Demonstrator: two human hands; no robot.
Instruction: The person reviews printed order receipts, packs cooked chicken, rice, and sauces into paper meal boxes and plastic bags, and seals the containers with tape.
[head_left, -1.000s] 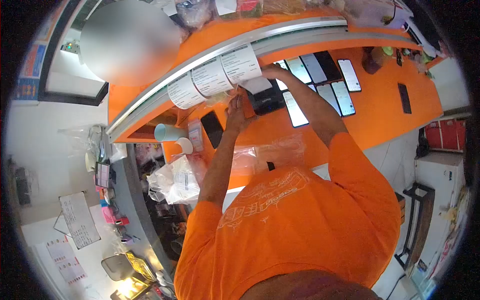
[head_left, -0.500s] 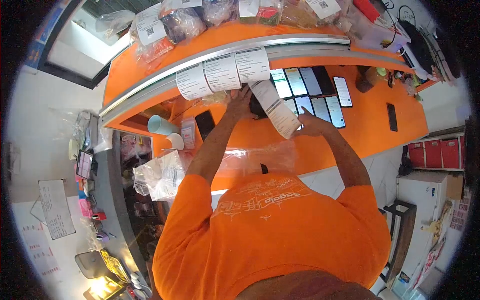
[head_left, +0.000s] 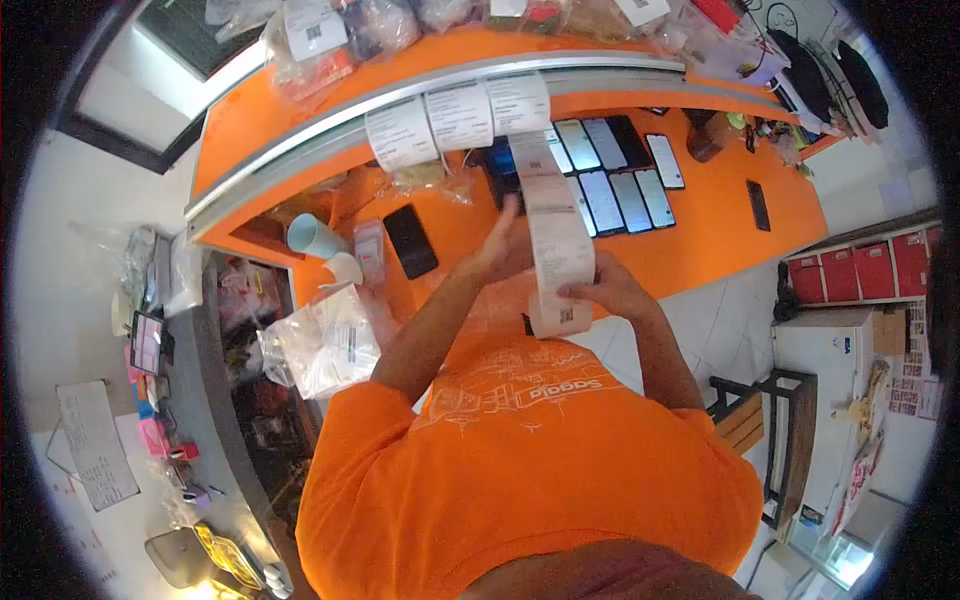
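A long printed receipt strip [head_left: 562, 235] hangs down in front of me, its lower end curling over near my shirt. My right hand [head_left: 612, 287] pinches the strip's right edge close to that lower end. On the strip's other side is my left hand [head_left: 503, 245], one digit stretched up and apart; its remaining fingers are partly hidden by the paper. The strip's upper end reaches a dark device [head_left: 500, 165], mostly covered. Several more receipts [head_left: 460, 115] hang from the shelf edge just above. Phones with lit screens [head_left: 600, 200] lie in rows right of the strip.
A dark phone [head_left: 410, 240], a pale blue cup [head_left: 316, 236] and a plastic bag with paper [head_left: 325, 340] are on the left. Another phone [head_left: 758, 205] lies at the far right of the orange table [head_left: 720, 240]. Bagged goods [head_left: 385, 25] line the shelf above.
Both hands have come down toward my body, and the receipt strip now hangs longer and lower. My left hand has moved away from the dark device to beside the strip.
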